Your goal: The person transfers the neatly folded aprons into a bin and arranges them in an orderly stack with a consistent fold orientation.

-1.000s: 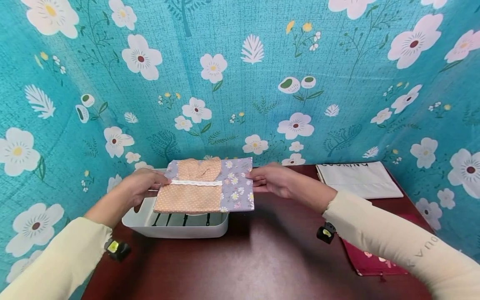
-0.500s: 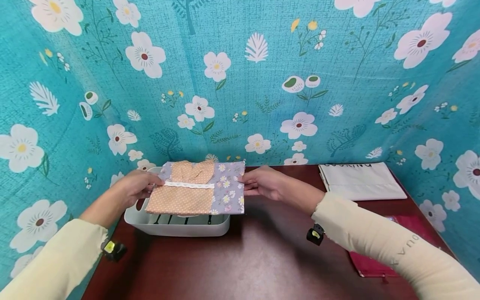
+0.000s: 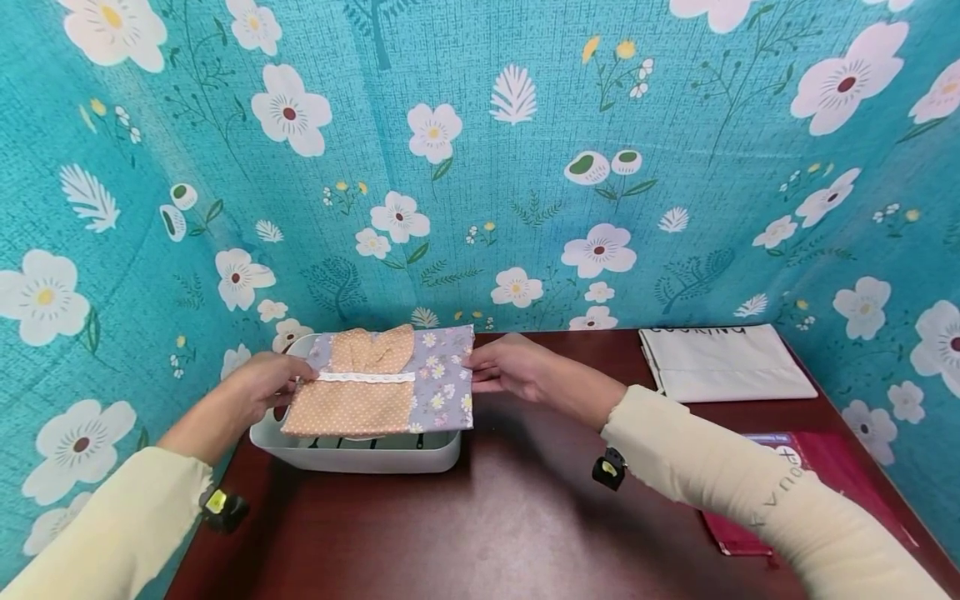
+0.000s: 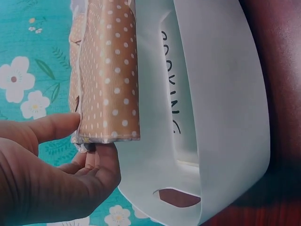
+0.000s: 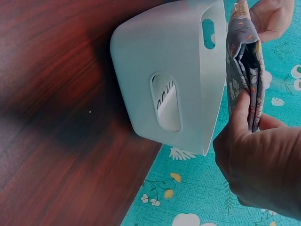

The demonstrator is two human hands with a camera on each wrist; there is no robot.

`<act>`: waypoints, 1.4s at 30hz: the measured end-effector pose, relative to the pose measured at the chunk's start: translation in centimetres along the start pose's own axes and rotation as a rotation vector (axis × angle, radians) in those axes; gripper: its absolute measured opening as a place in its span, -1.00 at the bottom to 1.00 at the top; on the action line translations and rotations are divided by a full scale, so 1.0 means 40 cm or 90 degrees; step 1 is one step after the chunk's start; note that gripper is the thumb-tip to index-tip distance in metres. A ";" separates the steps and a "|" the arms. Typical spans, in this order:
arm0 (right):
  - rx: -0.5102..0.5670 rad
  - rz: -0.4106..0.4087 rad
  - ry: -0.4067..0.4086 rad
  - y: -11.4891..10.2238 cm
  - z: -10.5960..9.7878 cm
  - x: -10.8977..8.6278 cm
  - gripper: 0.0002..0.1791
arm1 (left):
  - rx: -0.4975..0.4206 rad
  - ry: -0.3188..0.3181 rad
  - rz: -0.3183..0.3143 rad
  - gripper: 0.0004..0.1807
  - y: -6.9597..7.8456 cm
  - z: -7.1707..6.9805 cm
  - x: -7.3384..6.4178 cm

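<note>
A folded cloth item (image 3: 352, 404) is held over a pale plastic basket (image 3: 360, 460). It is lavender with daisies and orange with white dots, and has a bow and a white lace strip. My left hand (image 3: 273, 379) pinches its left edge, thumb on top and fingers underneath, as the left wrist view shows. At the opposite edge my right hand (image 3: 517, 367) grips the folded layers (image 5: 251, 70) between thumb and fingers. Below the cloth, dark lettering (image 4: 170, 84) shows on the basket's inside, with handle holes (image 5: 165, 101) in its ends.
A folded white cloth (image 3: 723, 362) with black print lies at the table's back right. Nearer on the right is a dark red flat packet (image 3: 832, 467), partly behind my sleeve. The dark red-brown table (image 3: 480, 533) backs onto a teal flowered curtain (image 3: 465, 183).
Both hands have carried the folded cloth left, from partly beyond the basket's right end to more directly above it. The camera view has shifted slightly.
</note>
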State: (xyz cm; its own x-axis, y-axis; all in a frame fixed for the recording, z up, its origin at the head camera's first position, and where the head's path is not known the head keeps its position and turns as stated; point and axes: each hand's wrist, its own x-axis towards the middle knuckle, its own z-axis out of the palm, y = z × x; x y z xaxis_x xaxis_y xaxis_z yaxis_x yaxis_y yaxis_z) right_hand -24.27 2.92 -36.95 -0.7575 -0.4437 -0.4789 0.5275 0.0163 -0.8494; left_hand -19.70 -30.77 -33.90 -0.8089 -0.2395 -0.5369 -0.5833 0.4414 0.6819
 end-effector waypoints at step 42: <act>-0.016 0.029 0.041 0.024 0.058 0.054 -0.83 | -0.010 0.026 -0.037 -0.37 -0.025 -0.024 0.026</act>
State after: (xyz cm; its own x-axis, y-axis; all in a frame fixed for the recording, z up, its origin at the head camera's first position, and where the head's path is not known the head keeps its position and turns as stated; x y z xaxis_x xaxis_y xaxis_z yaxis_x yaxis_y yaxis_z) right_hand -24.51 -0.08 -38.30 -0.7568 -0.3837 -0.5292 0.5521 0.0583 -0.8318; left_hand -20.03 -32.31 -34.65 -0.7756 -0.2997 -0.5556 -0.6305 0.4125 0.6575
